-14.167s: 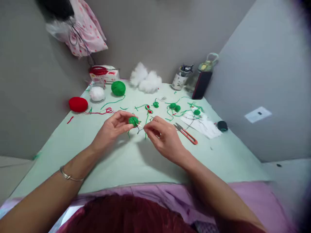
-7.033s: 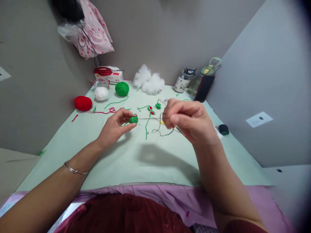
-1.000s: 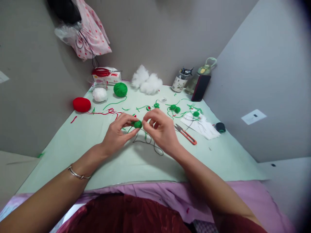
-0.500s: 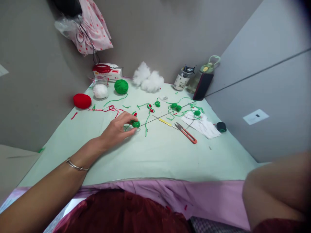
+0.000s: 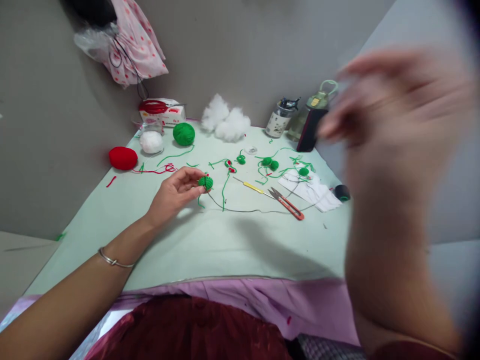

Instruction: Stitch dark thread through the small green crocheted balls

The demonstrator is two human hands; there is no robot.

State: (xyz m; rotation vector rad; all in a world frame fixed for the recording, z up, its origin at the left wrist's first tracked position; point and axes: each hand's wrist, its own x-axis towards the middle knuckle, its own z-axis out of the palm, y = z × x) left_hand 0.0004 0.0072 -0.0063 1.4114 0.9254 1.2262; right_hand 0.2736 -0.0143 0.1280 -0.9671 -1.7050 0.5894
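In my left hand [image 5: 176,194] a small green crocheted ball [image 5: 206,183] is pinched between thumb and fingers, just above the table. From it a thin dark thread [image 5: 240,210] sags in a loose curve across the tabletop toward the right. My right hand [image 5: 397,110] is raised large and close on the right side, its fingers curled but smeared by motion. Whether it holds anything cannot be made out. Right of the ball lie a yellow-handled crochet hook [image 5: 253,187] and orange thread snips [image 5: 287,204].
On the table [image 5: 210,245] are red yarn [image 5: 123,158], white yarn [image 5: 151,142], green yarn [image 5: 183,134], white stuffing [image 5: 227,122], small green crocheted pieces [image 5: 270,163], and white tissue [image 5: 313,190]. A pen jar [image 5: 277,120], bottle [image 5: 318,101] and phone [image 5: 309,131] stand at the back right.
The thread was stretched taut up to the right and now hangs slack on the table. My right hand has come into view. My left hand has shifted slightly left and up with the ball.
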